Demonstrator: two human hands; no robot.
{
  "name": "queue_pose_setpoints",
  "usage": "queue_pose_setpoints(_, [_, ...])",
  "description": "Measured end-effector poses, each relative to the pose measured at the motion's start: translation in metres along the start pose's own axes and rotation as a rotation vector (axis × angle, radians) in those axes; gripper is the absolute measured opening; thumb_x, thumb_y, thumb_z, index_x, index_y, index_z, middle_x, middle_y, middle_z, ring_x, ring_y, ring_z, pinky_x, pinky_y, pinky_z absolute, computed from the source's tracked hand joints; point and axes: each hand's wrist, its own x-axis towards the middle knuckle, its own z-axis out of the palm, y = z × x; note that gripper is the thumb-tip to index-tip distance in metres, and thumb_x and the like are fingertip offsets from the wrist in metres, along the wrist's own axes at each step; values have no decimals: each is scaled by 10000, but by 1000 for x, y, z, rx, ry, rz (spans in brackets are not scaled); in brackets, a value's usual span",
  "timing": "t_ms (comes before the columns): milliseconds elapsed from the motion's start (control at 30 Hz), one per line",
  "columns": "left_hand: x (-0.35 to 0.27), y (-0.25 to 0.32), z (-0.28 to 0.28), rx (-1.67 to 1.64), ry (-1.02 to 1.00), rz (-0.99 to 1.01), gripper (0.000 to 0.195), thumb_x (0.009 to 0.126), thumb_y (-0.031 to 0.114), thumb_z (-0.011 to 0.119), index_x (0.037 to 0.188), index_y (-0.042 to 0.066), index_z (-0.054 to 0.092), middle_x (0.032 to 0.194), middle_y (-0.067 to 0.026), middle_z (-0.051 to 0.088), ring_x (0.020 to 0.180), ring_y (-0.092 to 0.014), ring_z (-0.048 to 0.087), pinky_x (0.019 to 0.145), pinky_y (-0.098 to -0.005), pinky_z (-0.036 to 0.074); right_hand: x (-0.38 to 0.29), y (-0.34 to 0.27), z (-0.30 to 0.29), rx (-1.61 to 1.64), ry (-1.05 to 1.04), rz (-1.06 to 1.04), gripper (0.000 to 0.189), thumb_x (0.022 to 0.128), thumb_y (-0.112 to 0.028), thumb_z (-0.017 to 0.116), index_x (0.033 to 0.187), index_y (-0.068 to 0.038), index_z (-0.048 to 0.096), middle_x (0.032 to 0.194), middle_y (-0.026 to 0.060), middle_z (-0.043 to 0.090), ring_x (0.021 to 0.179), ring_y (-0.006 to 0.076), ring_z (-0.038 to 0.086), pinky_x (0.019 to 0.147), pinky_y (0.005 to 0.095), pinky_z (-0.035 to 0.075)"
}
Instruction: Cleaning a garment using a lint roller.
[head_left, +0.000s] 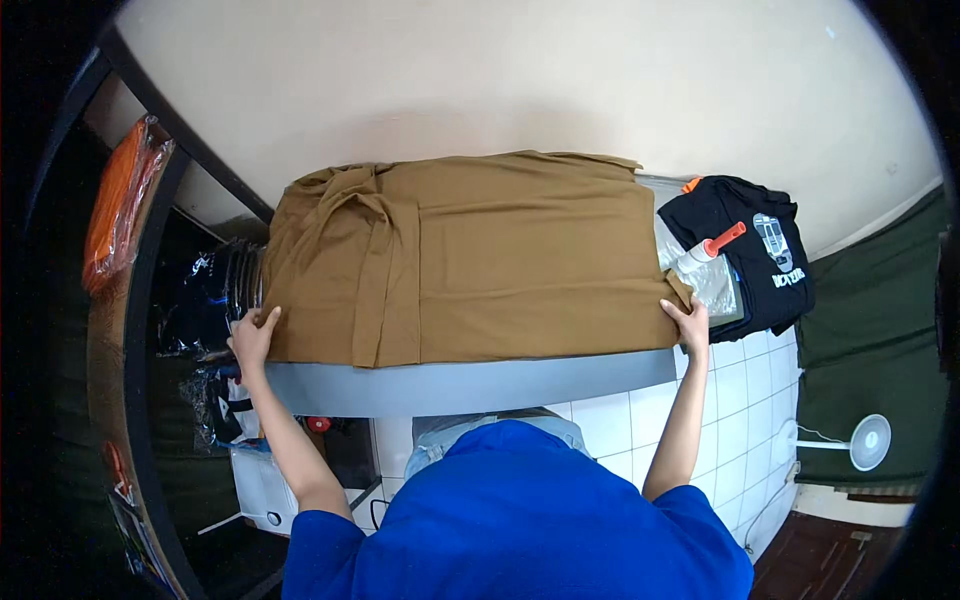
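A large brown cloth (525, 277), probably a garment or sheet, lies spread over a grey-topped table (480, 386), with loose folds and a strip bunched towards its left part. At its near left corner is my left hand (253, 337), thumb apart from the fingers, at the edge of the cloth; whether it grips is unclear. My right hand (690, 322) pinches the right edge of the cloth, where a small corner is turned up. Just beyond that hand, a lint roller with a red handle (726, 237) rests on clear plastic packaging (712, 289).
Folded black printed T-shirts (772, 225) lie at the table's right end. Bagged dark garments (202, 300) are stacked on the left, by a dark-framed shelf (139, 375) holding orange packed clothing (120, 210). A wall runs behind the table; a white fan (870, 442) stands right.
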Motion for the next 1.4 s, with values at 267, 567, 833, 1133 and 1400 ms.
queue_pose_setpoints(267, [56,24,45,-680,25,247,285,882,229,665,976,-40,661,875,-141,686,788,-180,606,761,-293,462,37,11,5,211,190,-162,220,910,-175,624,942,39,662,790,12,653,700,76,553,669,234,457])
queue_pose_setpoints(567, [69,-2,63,-816,33,138,285,913,241,638,935,-42,662,785,-43,639,759,-77,525,724,-239,438,72,14,15,-11,358,34,471,916,-388,606,818,68,672,644,63,617,630,86,516,619,287,443])
queue_pose_setpoints(833, [78,-4,65,-980,121,171,312,900,264,648,984,-36,669,860,-115,687,803,-120,585,779,-264,459,81,14,32,96,359,-95,338,887,-292,655,946,40,677,764,91,690,682,112,595,646,288,472])
queue_pose_setpoints(1133, [45,38,38,-244,118,154,394,907,256,594,1227,28,558,1146,-146,605,1080,-321,545,915,-393,432,28,-23,59,-754,557,112,305,863,-232,627,1109,-54,596,1134,142,602,1089,317,545,840,459,454])
queue_pose_setpoints(1400, [-103,155,25,-113,48,639,516,950,373,468,1397,124,400,1481,-101,322,1415,-318,178,1136,-547,85,-104,-136,209,-641,-228,-778,580,942,-382,480,1453,-153,326,1515,61,305,1406,237,260,1124,555,159])
